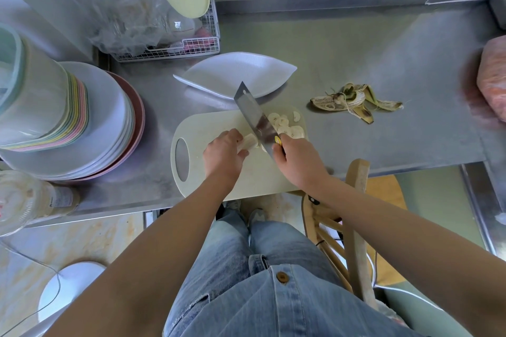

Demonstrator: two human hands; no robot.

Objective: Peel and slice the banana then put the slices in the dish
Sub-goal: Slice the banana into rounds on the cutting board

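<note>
Since only a short stub of the peeled banana (248, 142) is left uncut, the left grip (223, 153) pinches it between curled fingertips and thumb on the cutting board (210, 123). The fingers are tucked back, likely to keep them out of the blade's way. The right grip (298, 163) is wrapped round the handle of the cleaver (253, 115). Its broad blade stands tilted at the stub's cut face, tip pointing toward the far edge of the worktop (356, 44); that slant probably lets each cut round fall to the right. So the slices (284, 127) lie in a loose heap on the board's right end, across the blade from the holding fingers. The board sits at the near edge of the worktop, slightly overhanging it. The dish (235, 76), white and leaf-shaped, waits just beyond the board with no slices in it, close enough for an easy transfer. The peel (356, 102) lies apart toward the right edge, clear of the cutting. Slicing looks nearly finished; moving the slices is yet to come.
</note>
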